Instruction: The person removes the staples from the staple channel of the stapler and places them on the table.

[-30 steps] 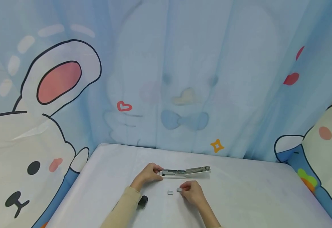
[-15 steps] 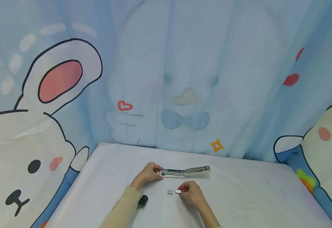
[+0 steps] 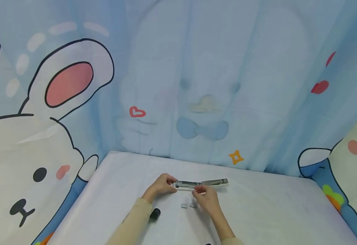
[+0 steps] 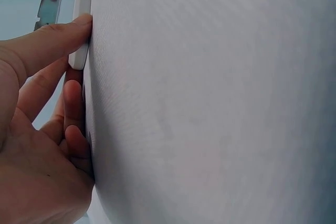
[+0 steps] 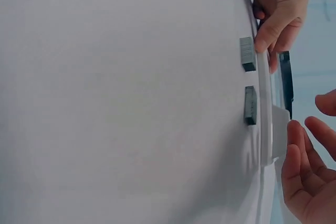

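Since the unfolded stapler (image 3: 189, 184) on the counter (image 3: 264, 204) is probably light, stiff and loose-hinged, its base end, pinched by fingers of the left hand (image 3: 162, 184), suits holding, while the right hand (image 3: 208, 198) has fingers loosely parted beside its middle.

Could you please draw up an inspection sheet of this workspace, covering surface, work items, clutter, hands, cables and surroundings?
Surface: white-covered table.
Work items: white stapler, opened out with metal parts exposed; two small grey blocks, probably staples, lying separately on the near side of it.
Clutter: dark object beside the left sleeve, partly hidden; another dark thing barely showing at the head view's bottom edge.
Left hand: grips one end of the stapler.
Right hand: by the stapler's middle, thumb and fingers apart; contact unclear.
Cables: nothing seen.
Surroundings: light blue curtain with cartoon prints.
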`<state>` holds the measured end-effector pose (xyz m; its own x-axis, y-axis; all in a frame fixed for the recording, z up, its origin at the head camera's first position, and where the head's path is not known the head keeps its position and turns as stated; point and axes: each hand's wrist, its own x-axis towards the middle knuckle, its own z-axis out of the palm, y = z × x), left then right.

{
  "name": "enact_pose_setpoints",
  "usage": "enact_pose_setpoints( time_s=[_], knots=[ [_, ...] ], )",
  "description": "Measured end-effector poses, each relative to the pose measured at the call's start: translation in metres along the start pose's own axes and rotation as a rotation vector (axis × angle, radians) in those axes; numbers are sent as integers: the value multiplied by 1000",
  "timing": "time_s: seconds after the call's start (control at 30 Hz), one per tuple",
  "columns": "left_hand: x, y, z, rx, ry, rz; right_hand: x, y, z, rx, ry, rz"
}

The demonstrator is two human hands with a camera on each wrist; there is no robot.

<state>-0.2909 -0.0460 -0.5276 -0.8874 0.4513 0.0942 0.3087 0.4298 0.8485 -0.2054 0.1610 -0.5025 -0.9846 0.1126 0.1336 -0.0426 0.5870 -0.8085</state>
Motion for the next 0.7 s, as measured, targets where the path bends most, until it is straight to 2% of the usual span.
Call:
enact_pose_setpoints(
  time_s=[0.07, 0.13, 0.37, 0.7],
  knots=[
    [0, -1, 1, 5, -1, -5, 5, -2, 2, 27, 18, 11],
    [1, -1, 2, 8, -10, -44, 10, -4, 5, 46, 26, 27],
    [1, 0, -2, 41, -5, -36, 24, -13, 14, 81, 17, 70],
    [1, 2, -1, 36, -16, -56, 27, -18, 20, 57, 22, 83]
  ],
)
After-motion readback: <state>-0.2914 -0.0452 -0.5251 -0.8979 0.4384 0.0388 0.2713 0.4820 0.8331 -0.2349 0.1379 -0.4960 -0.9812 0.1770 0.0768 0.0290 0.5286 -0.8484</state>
